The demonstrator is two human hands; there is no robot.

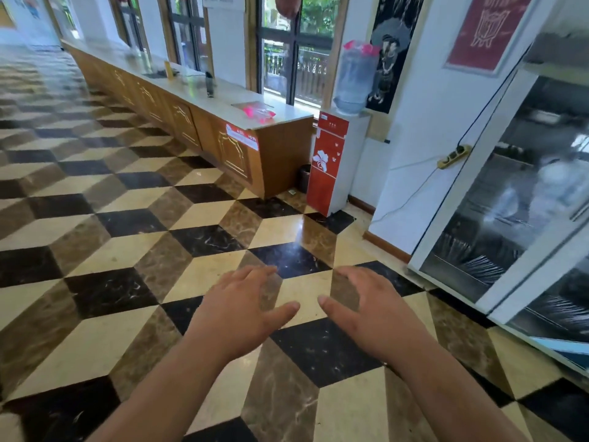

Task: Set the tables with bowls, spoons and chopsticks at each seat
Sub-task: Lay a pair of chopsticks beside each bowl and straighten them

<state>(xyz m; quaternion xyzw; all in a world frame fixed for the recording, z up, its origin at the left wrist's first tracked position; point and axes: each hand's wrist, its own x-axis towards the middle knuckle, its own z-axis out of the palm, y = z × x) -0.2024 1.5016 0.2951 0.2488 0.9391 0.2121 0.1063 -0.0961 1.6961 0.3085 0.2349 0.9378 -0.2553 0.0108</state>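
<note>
No bowls, spoons or chopsticks could be made out for certain; the glass-fronted cabinet [510, 193] at the right held blurred pale shapes on its shelves, but what they were could not be told. Both hands were empty and held out over the floor [105, 218], palms down, fingers loosely spread. The left hand [242, 311] and the right hand [373, 314] were side by side, close but not touching, thumbs pointing toward each other. Bare forearms ran back toward the near edge.

The floor was a cube pattern of cream, brown and black marble tiles. Farther off, a long wooden counter [204, 122] with a pale top ran along the windows [296, 49] from the far left toward the middle. A pink-and-clear packet [258, 111] lay on its near end, and a few small dark items sat farther along. Just right of the counter stood a red water dispenser [328, 161] with a clear bottle [355, 78] on top. A small dark bin [304, 177] sat between counter and dispenser. On the white wall to the right hung a yellow power strip [452, 156] and a red poster [487, 30].
</note>
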